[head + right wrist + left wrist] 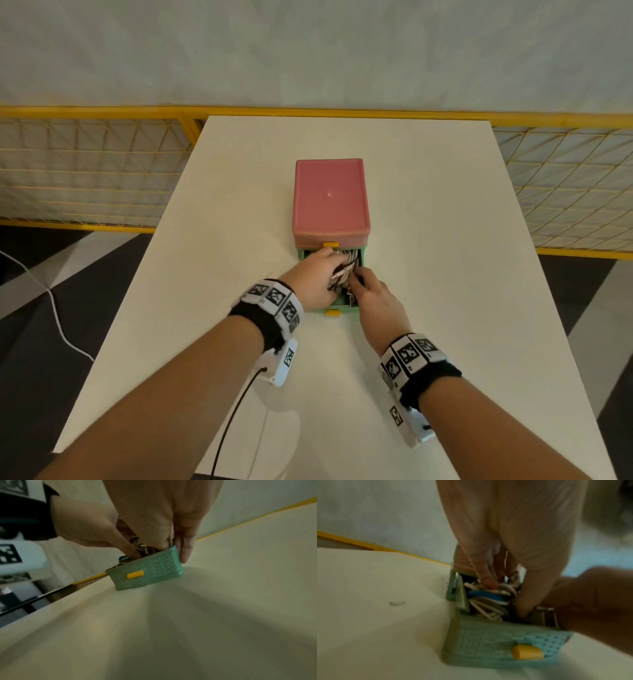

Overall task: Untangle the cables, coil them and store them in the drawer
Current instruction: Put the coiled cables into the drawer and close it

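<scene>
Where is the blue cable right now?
In the left wrist view, the blue cable lies inside the open green drawer, among white cables, just below the left hand.

You're seeing no readable txt or nos.; wristbands (274, 301) are showing only b/w square marker patterns.

A white table (219, 219) is seen from above, its far edge at twelve o'clock. A small drawer box (330, 198) with a pink top is set directly on it, near the middle. A green drawer (488, 642) with a yellow handle (528, 652) is pulled out toward six o'clock, over the tabletop. A small pale blob (397, 603) is stuck on the surface at nine o'clock from the drawer.
</scene>
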`<state>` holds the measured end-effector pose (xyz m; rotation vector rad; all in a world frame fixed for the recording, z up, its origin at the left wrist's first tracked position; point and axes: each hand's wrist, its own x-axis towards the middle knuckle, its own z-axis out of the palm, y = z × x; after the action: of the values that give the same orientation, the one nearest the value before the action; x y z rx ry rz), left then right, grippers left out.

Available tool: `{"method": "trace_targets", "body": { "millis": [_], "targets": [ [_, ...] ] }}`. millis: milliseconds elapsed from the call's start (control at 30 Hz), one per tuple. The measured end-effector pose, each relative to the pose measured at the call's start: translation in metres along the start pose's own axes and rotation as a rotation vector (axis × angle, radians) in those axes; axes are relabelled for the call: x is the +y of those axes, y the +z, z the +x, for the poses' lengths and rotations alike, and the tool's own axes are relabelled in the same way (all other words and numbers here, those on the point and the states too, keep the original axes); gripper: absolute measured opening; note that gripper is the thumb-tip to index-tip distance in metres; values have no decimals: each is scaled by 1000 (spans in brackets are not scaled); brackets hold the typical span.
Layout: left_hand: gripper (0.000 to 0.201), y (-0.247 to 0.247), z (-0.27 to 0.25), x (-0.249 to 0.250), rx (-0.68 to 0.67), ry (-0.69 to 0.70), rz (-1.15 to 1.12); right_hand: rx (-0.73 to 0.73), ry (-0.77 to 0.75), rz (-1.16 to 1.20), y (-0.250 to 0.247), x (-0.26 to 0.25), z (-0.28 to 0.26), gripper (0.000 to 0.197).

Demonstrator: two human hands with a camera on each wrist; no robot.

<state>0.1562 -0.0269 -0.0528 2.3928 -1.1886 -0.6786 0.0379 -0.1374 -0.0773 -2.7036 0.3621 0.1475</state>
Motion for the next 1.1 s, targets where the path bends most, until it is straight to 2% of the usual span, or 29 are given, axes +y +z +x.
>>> {"method": "trace_targets", "body": {
  "millis": [67,133,167,233,300,367,433,467,533,600,733,833,900,967,1033,1100],
  "targets": [
    [57,-3,-9,-4,15,41,-102,-12,-18,-97,-3,-4,2,42],
    [45,5,-13,-5,28,80,-73,-36,-61,-171,-10,-11,6,30],
    [38,10,-13,-6,38,87,-44,7,-109,-228,-11,-11,9,26],
    [26,17,-9,-6,73,74,-32,-103,-119,-183,-18,-10,13,16],
    [22,18,-6,-2,105,84,-19,-99,-97,-120,-16,4,14,20],
    [20,18,-4,2,79,85,46,-20,-46,-5,-14,8,10,21],
    [21,21,-3,7,32,54,169,137,-22,132,-10,7,5,12],
    [21,23,-3,10,51,40,191,192,-18,179,-8,7,5,11],
    [23,23,-5,12,142,-4,81,211,-41,209,-6,8,6,19],
    [29,18,-8,9,168,-33,-84,174,-71,141,-5,10,9,14],
    [19,7,-11,0,47,24,-85,141,-98,-55,-10,12,13,14],
    [18,9,-9,-1,19,21,-48,106,-114,-132,-14,9,17,16],
    [18,11,-6,6,48,22,-2,154,-154,-73,-15,3,18,12],
    [23,13,-3,10,83,-8,-6,179,-173,130,-12,0,17,24],
    [35,12,-3,10,91,-11,-55,125,-141,277,-8,0,13,38],
    [35,4,-5,5,59,13,-111,60,-147,227,-5,5,10,43]
  ]
}}
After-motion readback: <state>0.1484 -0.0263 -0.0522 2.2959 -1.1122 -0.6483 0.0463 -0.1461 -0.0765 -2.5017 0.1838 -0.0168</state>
